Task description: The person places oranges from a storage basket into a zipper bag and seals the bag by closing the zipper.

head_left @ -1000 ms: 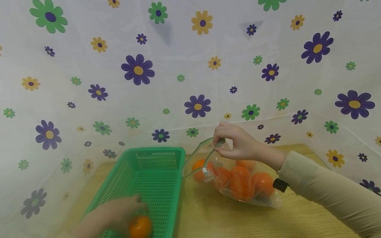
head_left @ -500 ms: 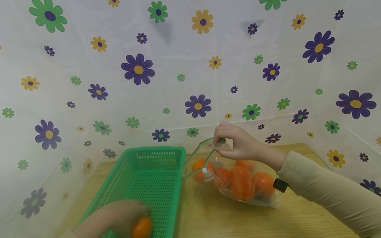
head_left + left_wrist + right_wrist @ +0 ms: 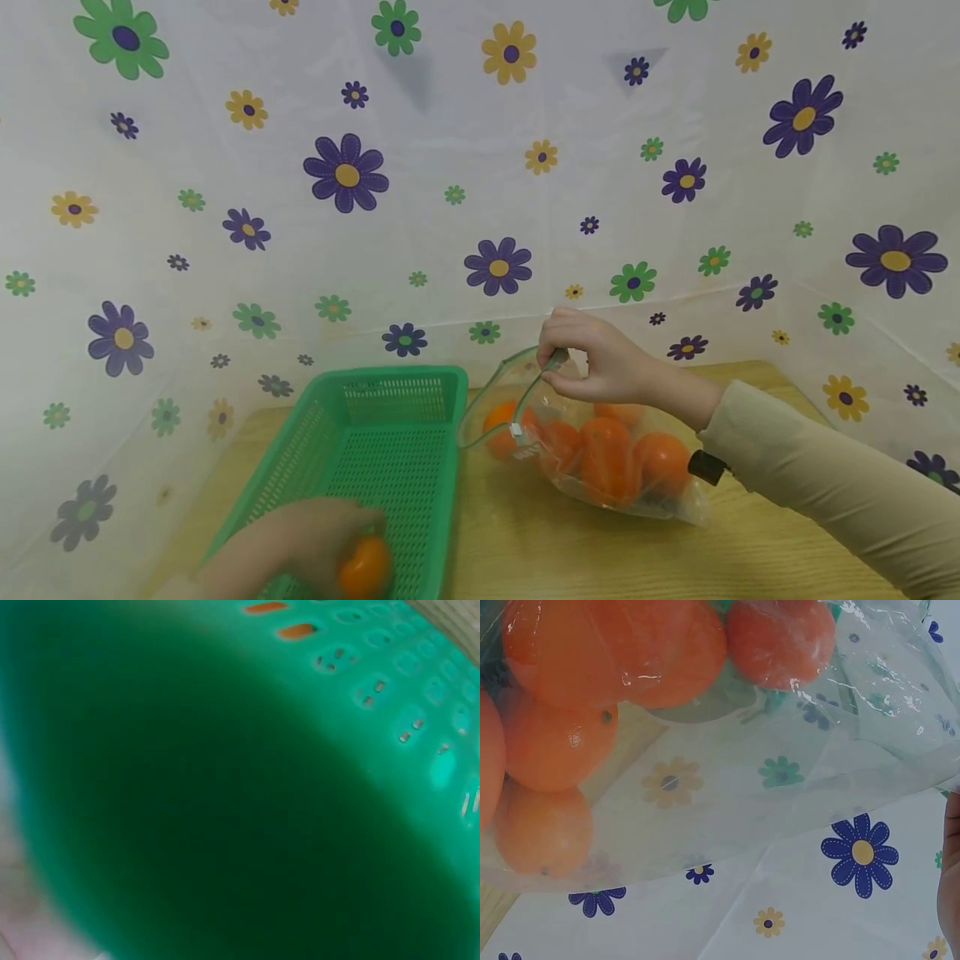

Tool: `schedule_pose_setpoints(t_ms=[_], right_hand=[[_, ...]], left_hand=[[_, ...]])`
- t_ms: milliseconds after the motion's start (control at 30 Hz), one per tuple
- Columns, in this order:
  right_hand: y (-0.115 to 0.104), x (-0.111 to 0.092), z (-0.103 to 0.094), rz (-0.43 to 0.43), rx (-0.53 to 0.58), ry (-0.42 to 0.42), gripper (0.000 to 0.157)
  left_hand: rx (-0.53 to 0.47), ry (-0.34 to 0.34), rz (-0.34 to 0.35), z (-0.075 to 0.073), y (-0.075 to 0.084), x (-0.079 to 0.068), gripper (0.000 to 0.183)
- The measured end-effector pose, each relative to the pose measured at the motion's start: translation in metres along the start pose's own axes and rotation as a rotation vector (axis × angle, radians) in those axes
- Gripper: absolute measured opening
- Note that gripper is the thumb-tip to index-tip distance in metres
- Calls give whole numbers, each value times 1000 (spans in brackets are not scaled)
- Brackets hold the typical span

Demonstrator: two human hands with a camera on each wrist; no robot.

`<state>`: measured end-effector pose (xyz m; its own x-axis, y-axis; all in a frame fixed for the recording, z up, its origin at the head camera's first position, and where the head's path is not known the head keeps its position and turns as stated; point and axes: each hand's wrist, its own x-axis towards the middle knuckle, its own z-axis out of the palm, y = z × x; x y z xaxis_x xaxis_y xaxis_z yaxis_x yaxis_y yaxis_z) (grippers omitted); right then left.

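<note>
In the head view my left hand (image 3: 322, 537) reaches down into a green plastic basket (image 3: 460, 467). Its fingers curl over an orange (image 3: 367, 567), which shows beside the fingertips; the hand is blurred and its grip partly hidden. My right hand (image 3: 592, 354) pinches the rim of a clear plastic bag (image 3: 675, 504), keeping its mouth spread toward the basket. Several oranges (image 3: 611, 462) lie inside the bag. The right wrist view shows the bagged oranges (image 3: 675, 652) close up. Basket wall (image 3: 390, 757) fills most of the left wrist view, with orange colour behind two slots.
Both basket and bag stand on a wooden table (image 3: 510, 533), the basket left of the bag. A white flower-printed sheet (image 3: 420, 242) rises behind and at both sides. A black band (image 3: 707, 467) sits at the right sleeve.
My left hand has shifted slightly right within the basket, and the orange has moved right with it. The right hand and the bag stay where they were.
</note>
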<state>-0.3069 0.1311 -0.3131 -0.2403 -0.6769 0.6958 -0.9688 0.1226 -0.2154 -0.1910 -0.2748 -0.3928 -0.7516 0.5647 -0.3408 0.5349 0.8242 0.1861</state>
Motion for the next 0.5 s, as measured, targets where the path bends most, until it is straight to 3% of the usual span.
schedule_pose_setpoints(t_ms=[500], right_hand=[[-3, -2, 0, 3, -7, -8, 18]], left_hand=[[10, 39, -8, -3, 0, 13, 58]])
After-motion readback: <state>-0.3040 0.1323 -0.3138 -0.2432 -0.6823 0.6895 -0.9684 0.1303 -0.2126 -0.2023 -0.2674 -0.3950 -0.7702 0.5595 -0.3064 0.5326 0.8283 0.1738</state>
